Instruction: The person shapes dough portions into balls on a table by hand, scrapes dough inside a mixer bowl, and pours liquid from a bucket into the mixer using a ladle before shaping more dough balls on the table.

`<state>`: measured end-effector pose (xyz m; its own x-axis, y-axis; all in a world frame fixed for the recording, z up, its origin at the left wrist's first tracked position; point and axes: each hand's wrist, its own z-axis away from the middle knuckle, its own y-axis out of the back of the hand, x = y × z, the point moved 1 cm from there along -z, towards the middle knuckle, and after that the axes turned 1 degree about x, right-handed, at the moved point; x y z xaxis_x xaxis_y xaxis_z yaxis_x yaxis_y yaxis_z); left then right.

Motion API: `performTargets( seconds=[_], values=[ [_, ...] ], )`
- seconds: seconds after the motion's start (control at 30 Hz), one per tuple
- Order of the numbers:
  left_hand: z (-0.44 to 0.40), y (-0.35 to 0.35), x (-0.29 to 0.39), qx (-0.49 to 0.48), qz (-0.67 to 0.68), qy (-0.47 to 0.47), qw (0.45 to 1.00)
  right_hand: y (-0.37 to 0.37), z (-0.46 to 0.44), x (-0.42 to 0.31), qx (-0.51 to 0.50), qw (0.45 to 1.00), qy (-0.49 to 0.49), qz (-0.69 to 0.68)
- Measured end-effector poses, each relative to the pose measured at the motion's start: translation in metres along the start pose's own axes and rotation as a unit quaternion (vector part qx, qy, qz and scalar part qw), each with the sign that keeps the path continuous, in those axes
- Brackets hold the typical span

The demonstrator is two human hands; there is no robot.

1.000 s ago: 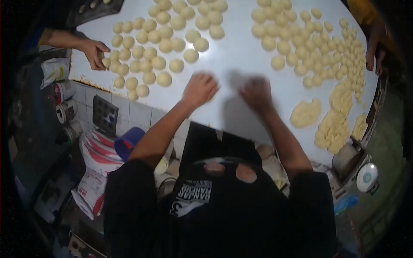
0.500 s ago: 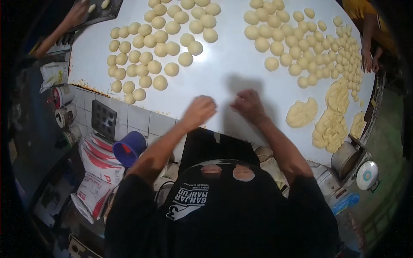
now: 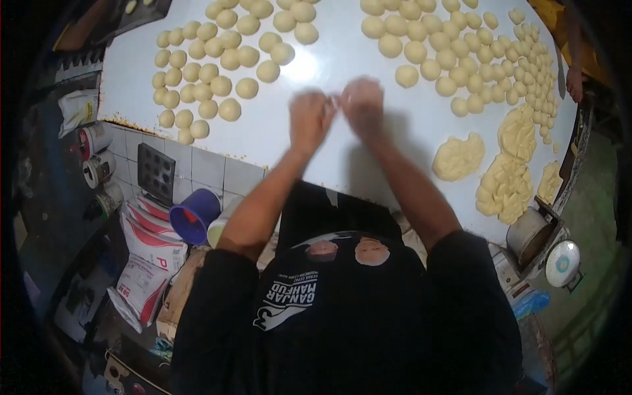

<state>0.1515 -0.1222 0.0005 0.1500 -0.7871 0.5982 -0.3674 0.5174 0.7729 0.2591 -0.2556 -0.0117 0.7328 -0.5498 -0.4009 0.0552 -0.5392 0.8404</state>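
Above the white table, both hands are raised close together, their fingertips nearly meeting. My left hand has its fingers curled inward, and whatever they hold, if anything, is hidden. Motion smears my right hand, so its fingers cannot be made out. Rows of round dough balls lie to the left of the hands. Another group of dough balls spreads to the right, smaller toward the far right edge. A flattened dough piece and a lumpy dough mass rest near the right front.
A dark baking tray is at the upper left. A co-worker's hand is by the right edge. Below the table's left front stand a purple bucket, a muffin pan and printed sacks. A pot sits front right.
My hands have moved away from my body and closer together. The view has shifted slightly, and the co-worker's hand at the tray on the left has become hard to see.
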Motion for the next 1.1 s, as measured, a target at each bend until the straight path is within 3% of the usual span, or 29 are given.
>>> performTargets(
  seconds=[0.03,0.07,0.13,0.17,0.2,0.27,0.3,0.4,0.47,0.5,0.53,0.6,0.63,0.7,0.77,0.8,0.87,0.93,1.0,1.03,1.1],
  values=[
    [0.021,0.008,0.007,-0.001,0.042,-0.049,0.998,0.008,0.016,0.006,-0.032,0.992,0.073,-0.096],
    [0.038,0.018,0.007,-0.006,0.085,-0.096,0.992,0.022,0.018,0.021,-0.027,0.992,0.074,-0.096],
    [0.042,0.030,-0.042,-0.090,0.086,-0.092,0.988,0.042,0.020,0.047,-0.087,0.972,0.136,-0.173],
    [0.029,0.029,-0.044,-0.071,-0.015,-0.067,0.995,0.035,0.009,0.051,-0.122,0.982,0.135,-0.059],
    [0.005,0.026,-0.028,-0.040,-0.071,-0.022,0.996,0.040,-0.018,0.038,-0.102,0.987,0.110,-0.057],
    [-0.012,0.007,0.009,0.049,-0.015,0.056,0.997,0.014,-0.019,0.019,0.003,0.998,0.054,-0.034],
    [0.006,0.000,0.014,-0.002,0.002,0.042,0.999,0.013,-0.006,0.021,0.008,0.998,0.057,-0.037],
    [0.049,0.024,-0.011,-0.018,0.085,-0.076,0.993,0.041,0.033,0.050,-0.045,0.965,0.158,-0.203],
    [0.020,0.029,-0.026,-0.006,-0.007,-0.030,1.000,0.040,0.013,0.067,-0.126,0.980,0.138,-0.074],
    [0.018,0.029,-0.025,-0.014,-0.080,0.020,0.996,0.040,-0.002,0.055,-0.080,0.987,0.110,-0.085],
    [0.000,0.021,-0.008,0.039,-0.045,0.071,0.996,0.035,-0.025,0.040,-0.025,0.992,0.085,-0.087],
    [0.010,0.010,0.012,0.035,-0.003,0.064,0.997,0.021,0.002,0.018,-0.045,0.994,-0.010,-0.099],
    [0.028,0.013,0.012,0.011,0.030,0.001,0.999,0.035,0.022,0.016,-0.042,0.992,0.029,-0.115],
    [0.061,0.035,-0.009,-0.006,0.048,-0.015,0.999,0.061,0.039,0.026,-0.041,0.988,0.076,-0.125],
    [0.058,0.048,-0.017,-0.024,0.063,-0.034,0.997,0.076,0.026,0.033,-0.141,0.981,-0.004,-0.134],
    [0.053,0.055,-0.016,-0.023,0.031,-0.035,0.999,0.077,0.007,0.033,-0.141,0.982,-0.006,-0.128],
    [0.040,0.051,-0.019,-0.019,0.045,-0.016,0.999,0.097,-0.091,0.014,-0.303,0.874,-0.311,-0.216],
    [0.032,0.032,-0.028,0.005,0.168,0.004,0.986,0.077,-0.166,0.015,-0.171,0.932,-0.222,-0.230],
    [0.011,0.029,-0.005,-0.036,0.179,-0.047,0.982,0.070,-0.241,-0.011,-0.028,0.950,-0.206,-0.233],
    [0.000,0.025,0.001,-0.037,0.182,-0.044,0.982,0.041,-0.261,-0.006,-0.031,0.950,-0.207,-0.231],
    [-0.011,0.018,0.015,-0.124,0.196,-0.094,0.968,-0.018,-0.273,0.013,-0.096,0.914,-0.317,-0.233]
  ],
)
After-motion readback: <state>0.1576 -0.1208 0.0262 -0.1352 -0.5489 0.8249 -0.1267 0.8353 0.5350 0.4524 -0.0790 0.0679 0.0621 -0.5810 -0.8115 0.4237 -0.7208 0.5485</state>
